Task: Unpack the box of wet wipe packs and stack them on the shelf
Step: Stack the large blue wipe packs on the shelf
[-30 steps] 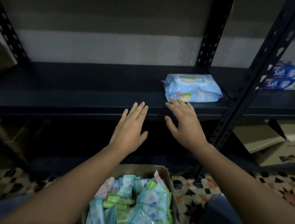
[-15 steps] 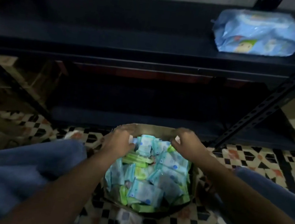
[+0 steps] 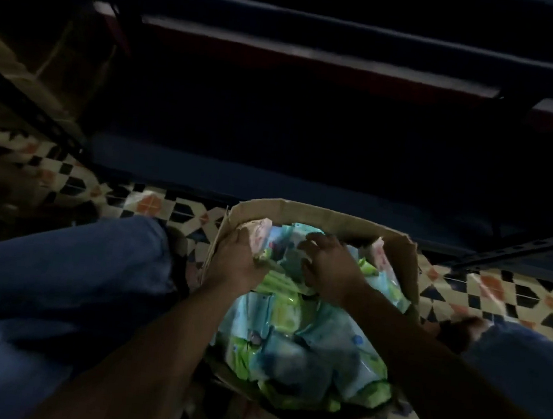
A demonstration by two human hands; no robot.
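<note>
Head view, looking steeply down. The cardboard box [image 3: 306,211] stands on the patterned tiled floor [image 3: 506,297] between the person's knees, in front of the dark shelf [image 3: 290,14], and is filled to its rim with wet wipe packs [image 3: 304,343] lying loose and at mixed angles. Both hands work at the box's far edge. The left hand [image 3: 236,260] has its fingers curled round a pink-and-pale pack [image 3: 258,233] at the far-left corner. The right hand [image 3: 329,267] is curled over the blue and green packs near the far middle; whether its grip has closed on one cannot be told through the blur.

Risk, as a judgement: the packs are slick, soft and interleaved, so lifting one may drag its neighbours over the rim onto the floor, or a shallow hold may slip.

Against half a second before: the view has tipped further down, so the pack already on the shelf is out of frame; the hands, then at the rim, now reach in among the packs.
</note>
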